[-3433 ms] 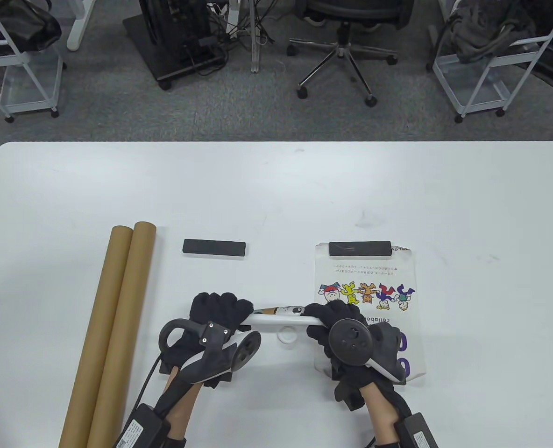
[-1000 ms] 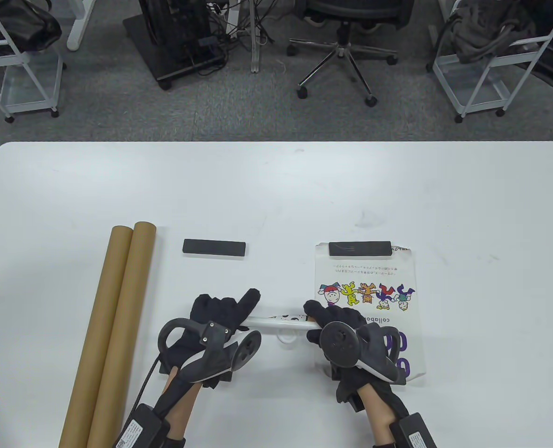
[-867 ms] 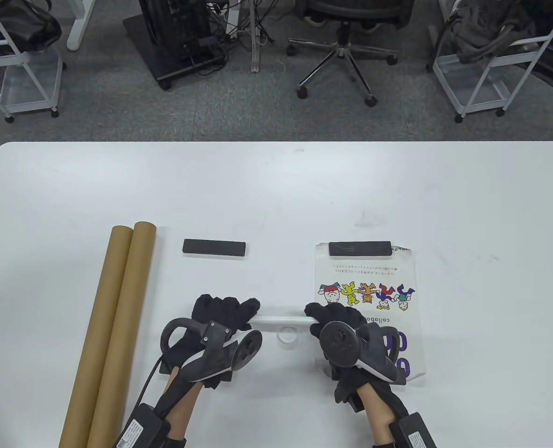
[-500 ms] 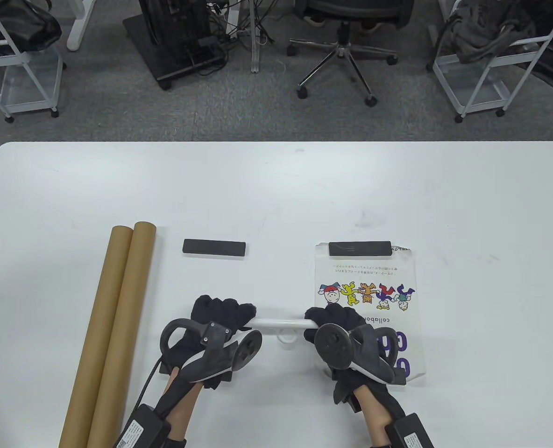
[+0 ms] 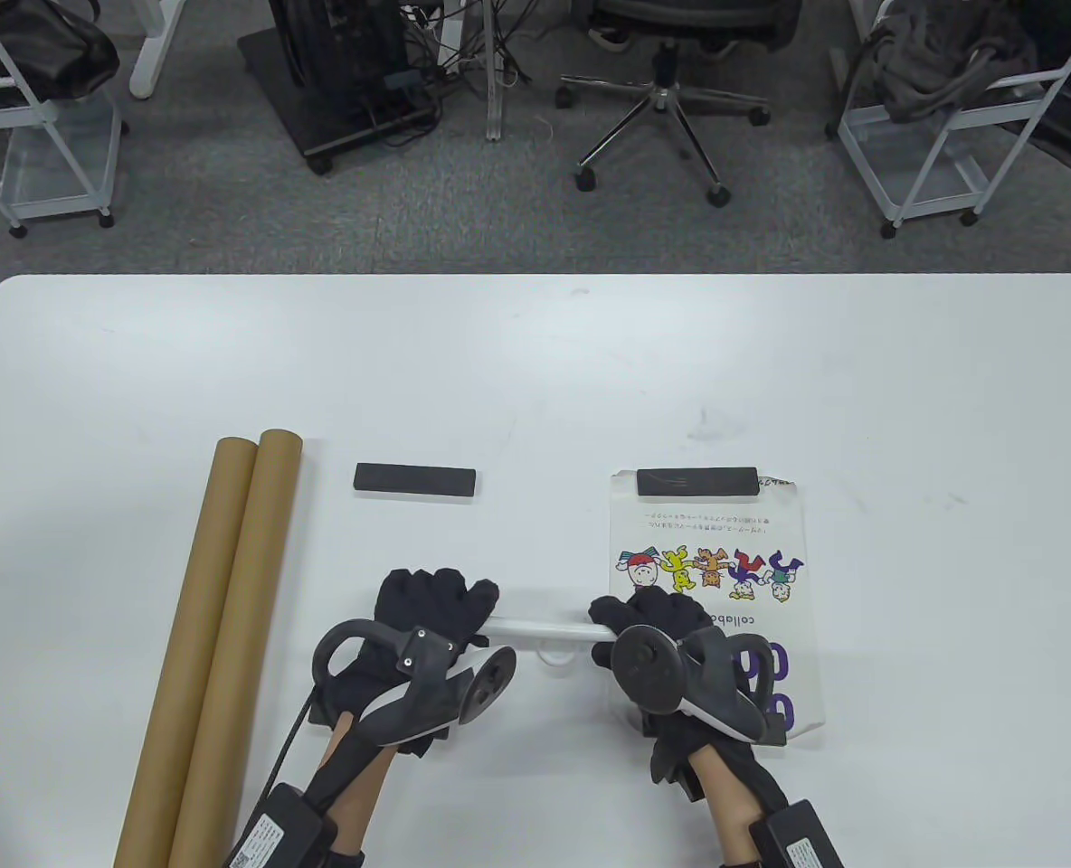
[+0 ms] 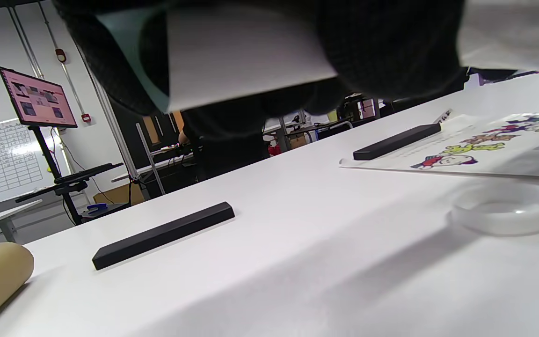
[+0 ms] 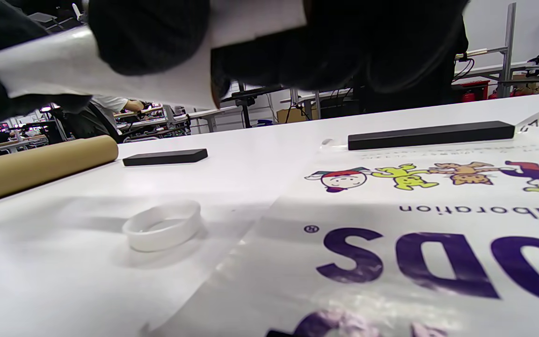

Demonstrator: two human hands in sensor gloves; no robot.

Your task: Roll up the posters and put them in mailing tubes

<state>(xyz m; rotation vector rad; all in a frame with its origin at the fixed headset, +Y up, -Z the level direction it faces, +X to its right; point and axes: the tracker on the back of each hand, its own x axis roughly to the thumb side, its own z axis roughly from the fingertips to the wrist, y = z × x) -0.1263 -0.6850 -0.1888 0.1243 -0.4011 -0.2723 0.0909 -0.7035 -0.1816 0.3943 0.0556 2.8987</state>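
While both hands tighten it, the rolled poster (image 5: 543, 627) hangs just above the table (image 5: 535, 380), left hand (image 5: 427, 608) clenched round one end and right hand (image 5: 649, 624) round the other. Its printed side, showing seconds ago, is now wound under, leaving plain white: the roll looks ready for banding. Beneath it lies a white ring (image 7: 163, 230), barely visible from above but clear from the wrists. Left of the roll lie two mailing tubes (image 5: 219, 633); right of it lies a flat poster (image 5: 712, 542) under a black bar (image 5: 698, 482).

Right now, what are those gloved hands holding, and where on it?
A rolled white poster: the left hand grips its left end, the right hand its right end.
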